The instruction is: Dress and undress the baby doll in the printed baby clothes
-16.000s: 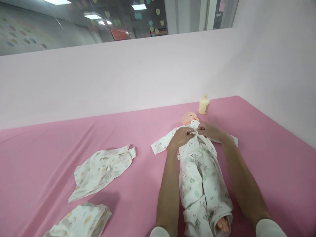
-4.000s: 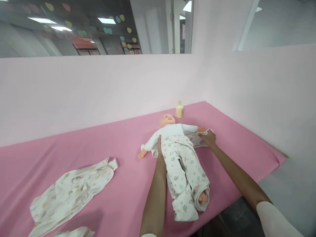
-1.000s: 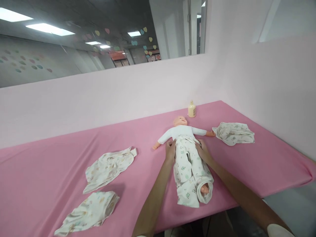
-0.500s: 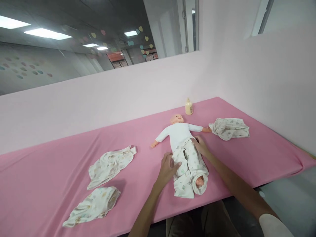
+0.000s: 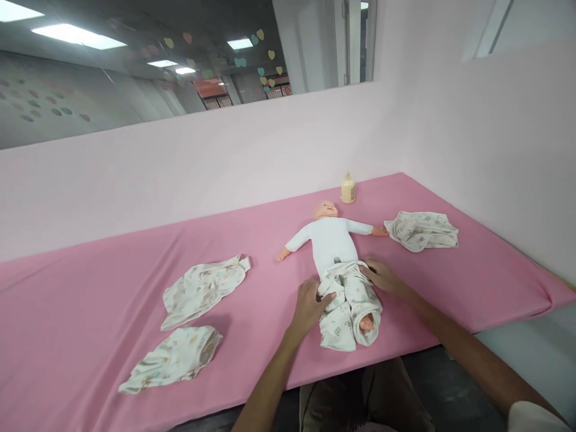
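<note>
A baby doll point(image 5: 332, 239) in a white top lies on its back on the pink table point(image 5: 112, 288), arms spread. Printed white trousers point(image 5: 347, 308) are bunched round its legs, with one foot showing at the hem. My left hand point(image 5: 309, 305) grips the trousers' waistband on the doll's left side, fingers curled into the cloth. My right hand point(image 5: 381, 276) pinches the waistband on the other side.
A crumpled printed garment point(image 5: 423, 230) lies right of the doll's hand. Two more printed garments point(image 5: 204, 288) point(image 5: 173, 358) lie to the left. A cream bottle point(image 5: 348, 188) stands by the back wall. The table's front edge runs just below the doll's feet.
The trousers have slid down from the doll's waist to its legs, baring more of the white top. Both my hands have moved toward me with the waistband.
</note>
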Motion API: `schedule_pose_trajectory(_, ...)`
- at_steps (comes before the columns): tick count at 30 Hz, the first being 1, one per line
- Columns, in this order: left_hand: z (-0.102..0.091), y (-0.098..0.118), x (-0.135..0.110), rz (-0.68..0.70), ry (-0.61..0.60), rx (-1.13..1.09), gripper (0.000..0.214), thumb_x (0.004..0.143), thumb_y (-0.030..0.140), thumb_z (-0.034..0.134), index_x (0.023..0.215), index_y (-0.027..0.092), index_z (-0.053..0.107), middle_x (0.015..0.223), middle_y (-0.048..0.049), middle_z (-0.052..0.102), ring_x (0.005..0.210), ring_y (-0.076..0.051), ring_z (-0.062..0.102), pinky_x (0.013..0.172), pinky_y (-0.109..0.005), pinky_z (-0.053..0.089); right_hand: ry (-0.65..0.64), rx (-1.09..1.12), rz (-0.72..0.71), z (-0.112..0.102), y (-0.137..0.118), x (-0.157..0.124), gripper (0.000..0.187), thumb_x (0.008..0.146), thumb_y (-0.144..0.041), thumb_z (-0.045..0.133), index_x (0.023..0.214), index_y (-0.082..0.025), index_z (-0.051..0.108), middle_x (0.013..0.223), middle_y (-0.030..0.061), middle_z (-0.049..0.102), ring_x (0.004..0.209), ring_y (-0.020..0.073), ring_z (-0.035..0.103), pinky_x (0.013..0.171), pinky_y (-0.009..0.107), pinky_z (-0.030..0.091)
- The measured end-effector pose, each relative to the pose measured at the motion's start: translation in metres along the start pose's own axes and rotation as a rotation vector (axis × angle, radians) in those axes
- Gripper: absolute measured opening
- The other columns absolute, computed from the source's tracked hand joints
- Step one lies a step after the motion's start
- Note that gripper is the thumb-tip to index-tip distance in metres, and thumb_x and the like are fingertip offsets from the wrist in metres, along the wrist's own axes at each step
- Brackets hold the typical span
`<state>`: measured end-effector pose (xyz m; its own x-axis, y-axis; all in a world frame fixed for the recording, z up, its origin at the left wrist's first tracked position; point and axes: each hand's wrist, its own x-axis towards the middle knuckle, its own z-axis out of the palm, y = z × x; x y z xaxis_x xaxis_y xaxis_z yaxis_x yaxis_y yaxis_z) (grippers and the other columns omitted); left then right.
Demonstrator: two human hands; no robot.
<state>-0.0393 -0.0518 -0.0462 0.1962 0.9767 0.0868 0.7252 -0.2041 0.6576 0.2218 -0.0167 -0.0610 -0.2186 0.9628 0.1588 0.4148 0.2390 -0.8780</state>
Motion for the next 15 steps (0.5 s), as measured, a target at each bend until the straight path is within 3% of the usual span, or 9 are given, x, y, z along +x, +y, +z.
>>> schedule_pose_trajectory(4, 0.0, 0.002, -0.005, 0.085, 0.056, -0.014, 0.039, 0.084, 0.051, 0.056, 0.066, 0.018, 0.047, 0.078, -0.0031, 0.052, 0.083, -0.019, 0.049, 0.085, -0.038, 0.045, -0.11, 0.015, 0.005, -0.01, 0.001, -0.032, 0.035, 0.087, -0.05, 0.055, 0.103, -0.02, 0.061, 0.117, 0.008, 0.061, 0.107, 0.0247, 0.056, 0.093, 0.04, 0.045)
schedule_pose_trajectory(6, -0.003, 0.002, -0.014, 0.087, -0.004, -0.073, 0.035, 0.08, 0.052, 0.062, 0.084, 0.017, 0.058, 0.095, -0.0066, 0.057, 0.094, -0.022, 0.052, 0.088, -0.039, 0.047, -0.12, -0.007, 0.034, -0.012, 0.001, -0.045, 0.049, 0.081, -0.047, 0.064, 0.122, -0.022, 0.056, 0.129, 0.0096, 0.057, 0.117, 0.0278, 0.053, 0.098, 0.044, 0.044)
schedule_pose_trajectory(7, -0.005, 0.001, -0.02, 0.09, -0.061, -0.107, 0.045, 0.076, 0.053, 0.067, 0.102, 0.017, 0.059, 0.11, -0.0092, 0.056, 0.102, -0.024, 0.053, 0.09, -0.04, 0.048, -0.126, -0.026, 0.045, -0.012, 0.001, -0.05, 0.06, 0.078, -0.045, 0.067, 0.131, -0.023, 0.051, 0.133, 0.0103, 0.054, 0.121, 0.0292, 0.051, 0.1, 0.045, 0.042)
schedule_pose_trajectory(9, -0.008, -0.002, -0.034, 0.116, -0.188, -0.145, 0.091, 0.064, 0.057, 0.077, 0.138, 0.02, 0.04, 0.139, -0.0143, 0.041, 0.122, -0.029, 0.046, 0.096, -0.042, 0.048, -0.137, -0.07, 0.053, -0.01, 0.0, -0.055, 0.073, 0.074, -0.039, 0.07, 0.14, -0.024, 0.042, 0.137, 0.0111, 0.05, 0.126, 0.0311, 0.046, 0.102, 0.047, 0.04)
schedule_pose_trajectory(11, -0.007, -0.005, -0.048, 0.161, -0.265, -0.104, 0.125, 0.056, 0.061, 0.08, 0.153, 0.023, 0.01, 0.154, -0.0173, 0.021, 0.137, -0.034, 0.032, 0.105, -0.047, 0.043, -0.141, -0.116, 0.035, -0.006, -0.002, -0.056, 0.07, 0.074, -0.031, 0.067, 0.14, -0.024, 0.042, 0.135, 0.0107, 0.051, 0.126, 0.0312, 0.045, 0.103, 0.048, 0.038)
schedule_pose_trajectory(13, -0.001, -0.008, -0.059, 0.224, -0.272, -0.008, 0.138, 0.054, 0.063, 0.081, 0.154, 0.024, -0.006, 0.158, -0.0186, 0.01, 0.144, -0.038, 0.017, 0.111, -0.054, 0.035, -0.125, -0.16, 0.014, -0.001, -0.007, -0.052, 0.058, 0.074, -0.024, 0.061, 0.131, -0.021, 0.049, 0.126, 0.0106, 0.056, 0.122, 0.0306, 0.047, 0.103, 0.047, 0.038)
schedule_pose_trajectory(15, 0.009, -0.01, -0.065, 0.273, -0.209, 0.079, 0.134, 0.059, 0.059, 0.08, 0.153, 0.025, -0.009, 0.157, -0.0194, 0.01, 0.145, -0.04, 0.013, 0.113, -0.059, 0.03, -0.102, -0.185, 0.024, 0.003, -0.011, -0.048, 0.043, 0.073, -0.021, 0.058, 0.116, -0.018, 0.055, 0.116, 0.0111, 0.059, 0.114, 0.0304, 0.051, 0.098, 0.046, 0.041)
